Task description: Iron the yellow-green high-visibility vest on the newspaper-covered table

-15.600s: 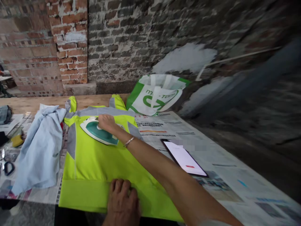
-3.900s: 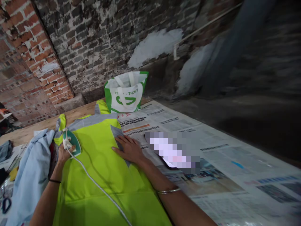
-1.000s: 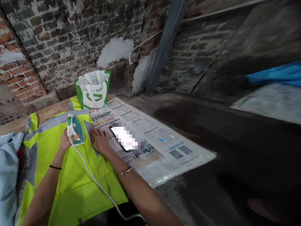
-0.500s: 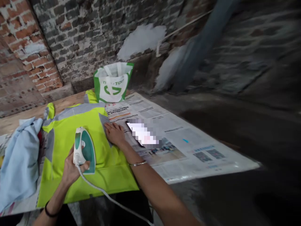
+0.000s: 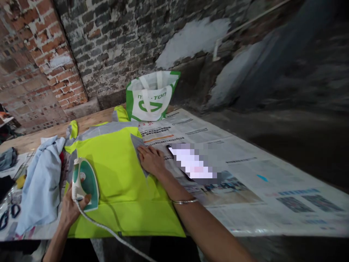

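1 head-worn camera, facing forward and down, near the table (image 5: 29, 140), wall (image 5: 122, 47) beyond

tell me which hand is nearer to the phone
Right. The right hand lies on the garment, just beside the phone; the left hand is farther off, holding the iron.

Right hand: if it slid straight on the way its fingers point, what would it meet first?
Probably the yellow-green garment front, just past the grey side panel where the right hand appears to rest. Depth is hard to judge from this single view.
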### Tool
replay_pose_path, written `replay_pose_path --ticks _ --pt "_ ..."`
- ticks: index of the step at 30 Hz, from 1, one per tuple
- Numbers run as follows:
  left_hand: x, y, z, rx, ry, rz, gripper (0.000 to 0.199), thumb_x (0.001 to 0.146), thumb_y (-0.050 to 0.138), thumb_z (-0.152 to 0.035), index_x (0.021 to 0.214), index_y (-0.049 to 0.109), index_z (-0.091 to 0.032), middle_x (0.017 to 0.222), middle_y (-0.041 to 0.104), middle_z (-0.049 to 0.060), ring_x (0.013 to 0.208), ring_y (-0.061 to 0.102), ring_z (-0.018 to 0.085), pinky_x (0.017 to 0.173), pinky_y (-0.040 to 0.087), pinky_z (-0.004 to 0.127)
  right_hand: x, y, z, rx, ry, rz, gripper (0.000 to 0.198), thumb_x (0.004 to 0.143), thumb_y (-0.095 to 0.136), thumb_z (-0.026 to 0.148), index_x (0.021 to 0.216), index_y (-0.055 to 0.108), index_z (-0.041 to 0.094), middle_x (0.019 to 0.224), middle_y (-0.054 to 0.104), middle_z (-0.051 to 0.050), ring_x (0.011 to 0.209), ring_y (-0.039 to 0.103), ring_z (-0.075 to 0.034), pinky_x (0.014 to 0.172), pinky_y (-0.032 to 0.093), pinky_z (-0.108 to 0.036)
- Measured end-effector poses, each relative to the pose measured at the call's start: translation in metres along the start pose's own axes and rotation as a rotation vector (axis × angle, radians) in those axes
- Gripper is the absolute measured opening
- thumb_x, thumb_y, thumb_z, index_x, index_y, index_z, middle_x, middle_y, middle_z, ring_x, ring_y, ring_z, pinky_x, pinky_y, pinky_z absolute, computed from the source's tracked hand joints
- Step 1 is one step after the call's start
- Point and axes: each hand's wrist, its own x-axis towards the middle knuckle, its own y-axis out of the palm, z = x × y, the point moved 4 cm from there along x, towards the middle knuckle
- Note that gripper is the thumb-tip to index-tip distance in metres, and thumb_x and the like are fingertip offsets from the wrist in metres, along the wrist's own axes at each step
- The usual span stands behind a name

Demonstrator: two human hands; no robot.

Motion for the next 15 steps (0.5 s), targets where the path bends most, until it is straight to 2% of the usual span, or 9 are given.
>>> replay_pose_path --ticks 4,7,9,12,15 --pt "-0.003 0.01 0.007 -0.008 0.033 0.019 0.058 0.07 0.072 -0.059 0.117 0.074 -0.026 0.116 0.074 0.007 0.079 0.071 0.024 0.068 0.058 0.032 0.0 -0.007 0.012 0.024 -0.145 -0.166 0.053 0.101 0.035 0.027 0.15 0.055 0.018 0.156 0.053 -0.011 0.144 0.041 -0.032 0.116 0.03 -0.053" --pt "0.012 0.019 0.012 -0.002 0.022 0.046 0.063 0.07 0.071 -0.062 0.119 0.074 -0.022 0.107 0.076 0.007 0.075 0.069 0.023 0.063 0.056 0.03 -0.012 -0.001 0.035 0.085 -0.362 -0.13 0.053 0.105 0.034 0.038 0.147 0.059 0.019 0.155 0.055 -0.012 0.145 0.042 -0.03 0.116 0.034 -0.049" --pt "0.035 0.023 0.012 -0.015 -0.014 0.061 0.068 0.067 0.075 -0.061 0.122 0.072 -0.021 0.105 0.076 0.006 0.077 0.069 0.022 0.064 0.056 0.03 -0.024 0.007 0.049 0.09 -0.445 -0.036 0.055 0.105 0.033 0.047 0.144 0.062 0.02 0.154 0.055 -0.014 0.146 0.043 -0.03 0.116 0.035 -0.05" --pt "0.09 0.029 0.013 -0.015 -0.063 0.038 0.065 0.064 0.082 -0.054 0.119 0.071 -0.021 0.103 0.076 0.003 0.081 0.07 0.022 0.071 0.057 0.03 -0.038 0.015 0.059 0.066 -0.457 0.047 0.061 0.103 0.036 0.058 0.148 0.058 0.022 0.158 0.05 -0.016 0.148 0.04 -0.034 0.117 0.031 -0.056" --pt "0.148 0.035 0.016 0.006 -0.106 0.008 0.052 0.076 0.082 -0.048 0.116 0.069 -0.018 0.095 0.074 0.003 0.085 0.07 0.02 0.076 0.058 0.031 -0.041 0.016 0.058 0.047 -0.457 0.082 0.065 0.102 0.039 0.062 0.151 0.054 0.022 0.16 0.047 -0.016 0.149 0.038 -0.035 0.117 0.029 -0.058"
